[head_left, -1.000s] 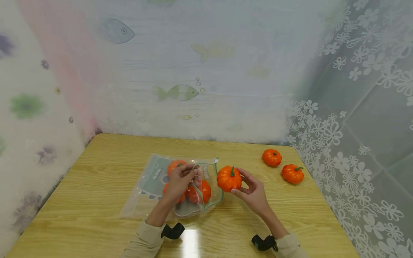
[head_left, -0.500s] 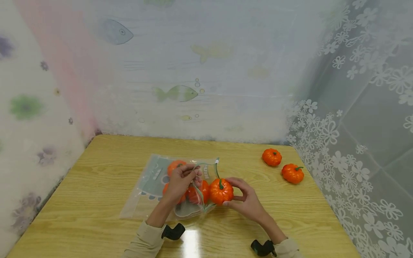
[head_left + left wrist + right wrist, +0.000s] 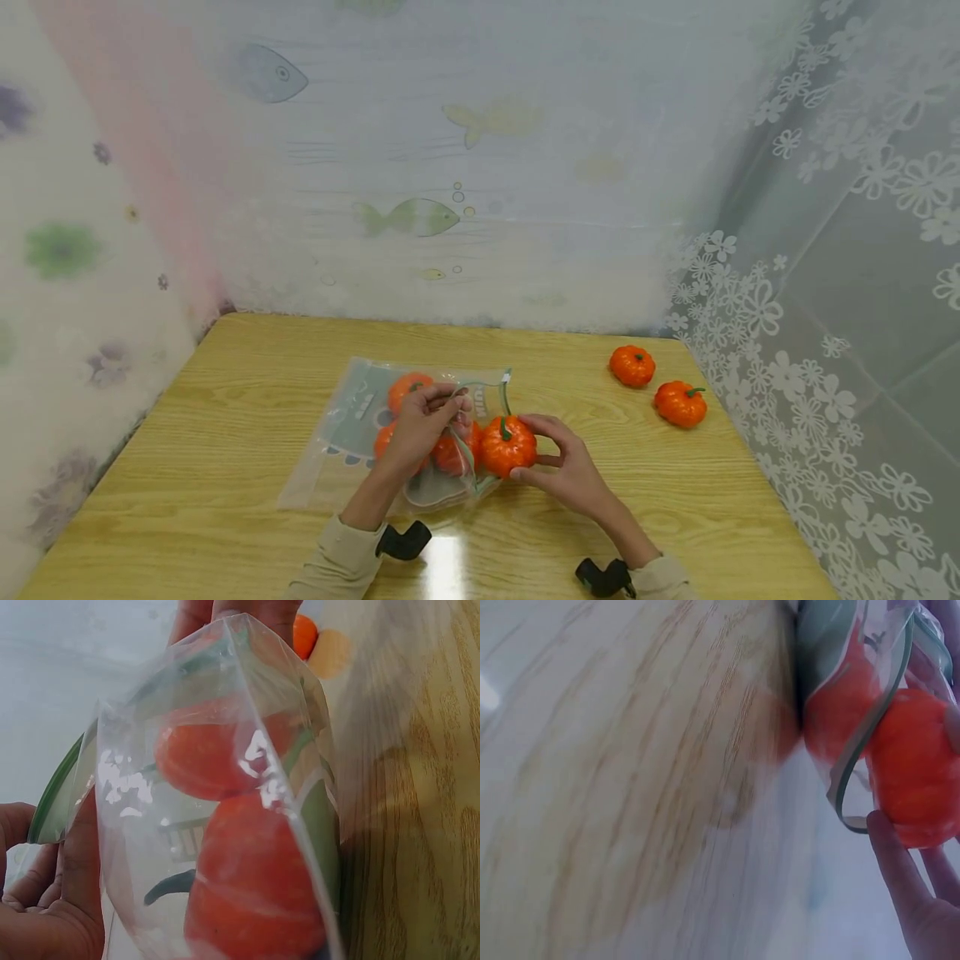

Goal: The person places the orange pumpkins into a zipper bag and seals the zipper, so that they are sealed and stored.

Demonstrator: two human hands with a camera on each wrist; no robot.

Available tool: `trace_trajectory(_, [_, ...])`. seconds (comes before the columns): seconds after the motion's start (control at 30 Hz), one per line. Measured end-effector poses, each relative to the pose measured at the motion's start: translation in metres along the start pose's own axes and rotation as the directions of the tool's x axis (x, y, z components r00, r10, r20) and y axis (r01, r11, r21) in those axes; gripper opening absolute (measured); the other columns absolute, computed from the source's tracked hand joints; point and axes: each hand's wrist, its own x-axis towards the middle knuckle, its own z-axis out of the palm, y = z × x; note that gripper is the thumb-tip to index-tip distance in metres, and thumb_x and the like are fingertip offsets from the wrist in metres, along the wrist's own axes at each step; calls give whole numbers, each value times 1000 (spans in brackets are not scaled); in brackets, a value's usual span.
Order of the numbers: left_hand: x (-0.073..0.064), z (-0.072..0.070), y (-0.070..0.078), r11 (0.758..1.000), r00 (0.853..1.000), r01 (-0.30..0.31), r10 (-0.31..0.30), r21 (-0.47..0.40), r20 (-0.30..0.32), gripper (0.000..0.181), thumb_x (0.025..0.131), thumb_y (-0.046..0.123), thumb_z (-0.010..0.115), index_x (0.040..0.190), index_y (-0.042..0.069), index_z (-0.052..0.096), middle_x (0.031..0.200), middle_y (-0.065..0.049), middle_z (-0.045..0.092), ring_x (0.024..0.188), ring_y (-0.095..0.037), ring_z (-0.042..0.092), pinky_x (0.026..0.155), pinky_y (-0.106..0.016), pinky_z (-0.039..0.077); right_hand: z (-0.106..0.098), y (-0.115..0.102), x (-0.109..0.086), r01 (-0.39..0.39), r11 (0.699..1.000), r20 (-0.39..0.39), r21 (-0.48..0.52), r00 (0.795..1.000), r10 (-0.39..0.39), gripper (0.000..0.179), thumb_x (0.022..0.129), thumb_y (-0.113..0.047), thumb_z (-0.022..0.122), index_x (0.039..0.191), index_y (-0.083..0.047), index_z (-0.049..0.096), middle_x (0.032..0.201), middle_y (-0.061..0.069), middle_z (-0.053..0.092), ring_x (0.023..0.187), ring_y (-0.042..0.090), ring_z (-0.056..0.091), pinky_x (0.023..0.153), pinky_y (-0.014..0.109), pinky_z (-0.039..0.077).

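A clear zip bag (image 3: 345,467) with a green-edged mouth lies on the table, several small orange pumpkins showing through its plastic. My left hand (image 3: 414,429) pinches the upper edge of the mouth and lifts it, as the left wrist view also shows through the bag wall (image 3: 124,847). With fingers and thumb my right hand (image 3: 566,467) grips a small orange pumpkin (image 3: 508,447) with a green stem, right at the bag's mouth. In the right wrist view this pumpkin (image 3: 915,769) overlaps the green rim (image 3: 855,754), and a fingertip is at the rim.
Two more orange pumpkins, one farther back (image 3: 632,367) and one nearer (image 3: 680,405), sit at the right side of the wooden table (image 3: 247,375). Patterned curtains (image 3: 480,275) hang behind the table and along both sides.
My right hand has carried the pumpkin left and toward me, from beside the bag to its mouth. The left hand stays at the bag's edge, almost unmoved.
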Motion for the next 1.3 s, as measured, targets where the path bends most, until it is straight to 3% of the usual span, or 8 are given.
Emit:
trace_trajectory(0.23, [2, 3, -2, 999, 1000, 4, -4, 37, 1, 31, 102, -2, 57, 132, -11, 55, 100, -12, 72, 76, -12, 71, 70, -23, 61, 4, -1, 3, -11, 1000, -18, -1, 1000, 11, 68, 83, -9, 86, 143, -18, 57, 146, 12, 52, 134, 40, 50, 89, 38, 61])
trace_trajectory(0.57, [1, 3, 0, 999, 999, 15, -17, 47, 41, 34, 104, 3, 55, 136, -9, 52, 113, -32, 65, 76, -13, 71, 71, -27, 63, 14, -3, 8, -13, 1000, -45, -17, 999, 13, 67, 81, -8, 87, 142, -17, 59, 144, 11, 54, 131, 37, 52, 89, 38, 61])
trace_trajectory(0.77, [1, 4, 0, 998, 1000, -16, 15, 64, 22, 36, 103, 1, 56, 137, -11, 52, 106, -23, 69, 77, -14, 70, 71, -25, 62, 21, -3, 9, -9, 995, -113, -101, 994, -2, 69, 78, -7, 89, 140, -18, 62, 144, 10, 55, 129, 37, 55, 86, 42, 62])
trace_trajectory(0.97, [3, 5, -2, 999, 1000, -2, 3, 52, -5, 33, 104, 1, 56, 134, -12, 53, 103, -17, 70, 77, -13, 69, 69, -24, 62, 22, -2, 8, 11, 993, -140, -121, 990, -28, 69, 76, -7, 90, 139, -20, 63, 142, 9, 56, 128, 36, 57, 84, 40, 63])
trace_trajectory(1.17, [4, 7, -3, 997, 1000, 4, -2, 72, -26, 32, 104, 4, 57, 132, -11, 55, 104, -16, 71, 76, -11, 69, 67, -23, 61, 21, -1, 6, 87, 989, -100, -118, 990, -99, 70, 77, -8, 90, 140, -18, 62, 142, 10, 55, 127, 36, 57, 83, 39, 62])
trace_trajectory(1.3, [4, 9, -1, 997, 1000, -4, 6, 82, -14, 30, 104, 4, 57, 130, -11, 57, 106, -20, 70, 77, -11, 69, 68, -22, 61, 25, -2, 7, 92, 991, -68, -99, 993, -99, 69, 78, -11, 89, 141, -18, 61, 143, 10, 54, 127, 37, 57, 84, 38, 62])
